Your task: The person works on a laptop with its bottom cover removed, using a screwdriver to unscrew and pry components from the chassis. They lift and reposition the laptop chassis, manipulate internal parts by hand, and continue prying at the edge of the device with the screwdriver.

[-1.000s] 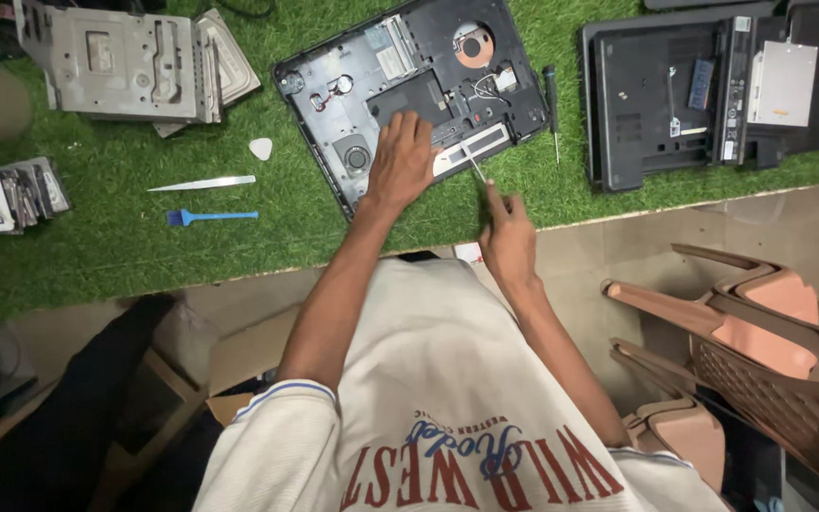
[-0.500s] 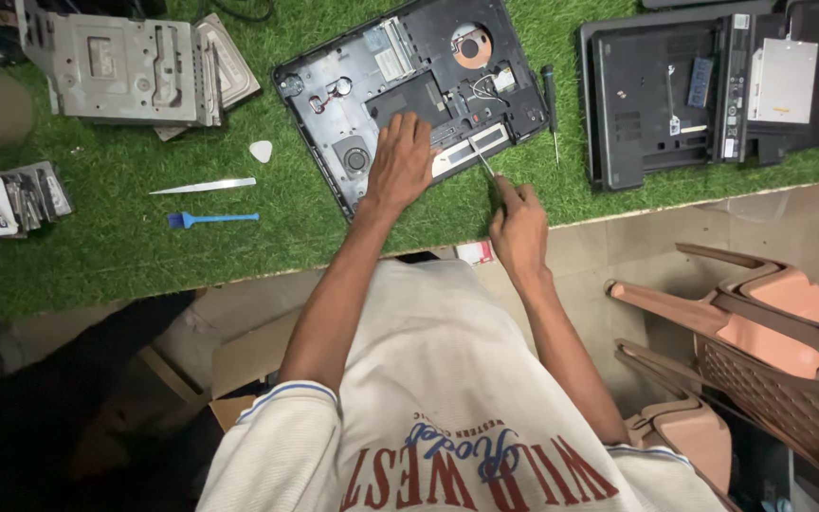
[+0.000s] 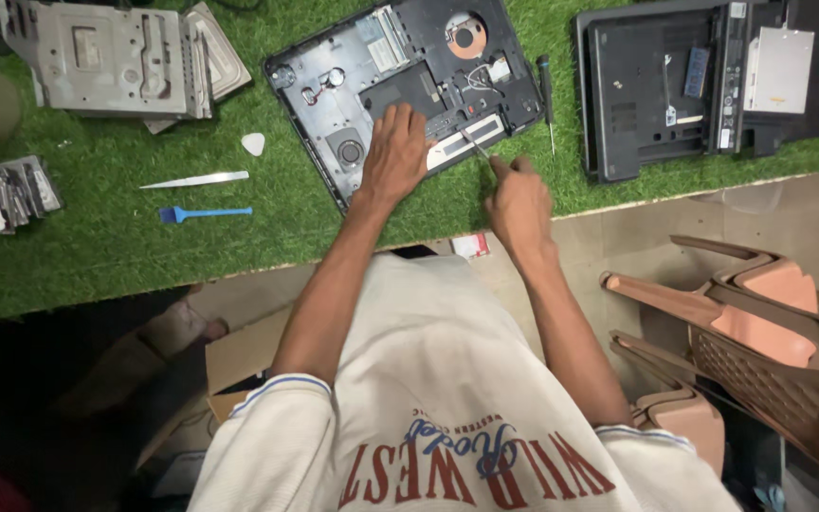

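Working at the near edge of the green turf mat [image 3: 97,256], the person is partway through a teardown step on an opened laptop base [image 3: 400,81], judged from the exposed interior. Nearest the body, the right hand [image 3: 518,204] is closed in a narrow grip around the handle of a thin screwdriver [image 3: 476,147]; its shaft slants up to the left and the tip sits at the pale strip along the base's near edge. Whether the tip is seated in a screw cannot be told. The left hand [image 3: 395,156] lies flat, fingers fairly spread, pressing on the base's dark interior just beside that strip, apparently steadying it.

The base lies tilted on the mat, near its front edge and about the middle of its length. A round copper-coloured fan [image 3: 466,33] shows toward its far side.

Judgement: a fastener or clip along the strip is being worked. The next move calls for keeping the tip square, holding the base down firmly, and turning without slipping onto the board.

Left of the base: a blue brush [image 3: 203,214], a pale flat pry tool [image 3: 196,179], and a white pick [image 3: 253,143]. A second screwdriver [image 3: 546,90] lies just beside the base's right edge. Farther off: a grey metal chassis [image 3: 111,57] at the far left corner and another dark laptop [image 3: 675,85] toward the right edge.
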The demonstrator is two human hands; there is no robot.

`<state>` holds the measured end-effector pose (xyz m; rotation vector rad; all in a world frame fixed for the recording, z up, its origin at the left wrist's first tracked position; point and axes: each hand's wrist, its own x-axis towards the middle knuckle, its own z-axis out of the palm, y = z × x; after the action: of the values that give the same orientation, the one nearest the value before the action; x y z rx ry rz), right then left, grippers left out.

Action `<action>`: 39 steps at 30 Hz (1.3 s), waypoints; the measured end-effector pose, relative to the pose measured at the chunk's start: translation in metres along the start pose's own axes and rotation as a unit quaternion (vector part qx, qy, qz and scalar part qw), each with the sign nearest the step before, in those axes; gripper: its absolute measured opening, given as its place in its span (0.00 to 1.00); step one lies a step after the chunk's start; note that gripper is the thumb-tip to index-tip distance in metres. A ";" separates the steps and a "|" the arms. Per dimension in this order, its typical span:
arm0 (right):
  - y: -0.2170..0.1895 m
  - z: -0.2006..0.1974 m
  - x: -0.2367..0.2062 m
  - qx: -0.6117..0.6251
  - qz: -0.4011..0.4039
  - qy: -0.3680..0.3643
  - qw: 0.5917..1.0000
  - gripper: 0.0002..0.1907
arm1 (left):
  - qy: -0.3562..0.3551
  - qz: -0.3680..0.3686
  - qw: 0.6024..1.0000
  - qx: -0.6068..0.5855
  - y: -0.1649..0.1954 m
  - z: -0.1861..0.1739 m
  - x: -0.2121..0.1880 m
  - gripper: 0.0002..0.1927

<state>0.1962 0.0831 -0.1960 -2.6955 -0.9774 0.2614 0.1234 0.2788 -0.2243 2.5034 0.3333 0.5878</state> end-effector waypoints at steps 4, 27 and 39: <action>-0.015 0.029 -0.006 0.022 -0.031 0.064 0.997 0.41 | 0.014 0.005 1.000 0.016 0.001 -0.002 0.004 0.18; -0.017 0.024 -0.011 -0.027 -0.052 -0.007 0.998 0.18 | -0.038 -0.119 0.976 -0.180 -0.019 -0.033 0.024 0.08; -0.016 0.026 0.039 0.020 0.014 -0.181 0.983 0.14 | 0.102 -0.103 0.975 -0.169 -0.071 -0.042 0.132 0.12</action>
<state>0.2094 0.1248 -0.2193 -2.6793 -1.0143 0.7899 0.2106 0.4018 -0.1873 2.0574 0.5175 0.7499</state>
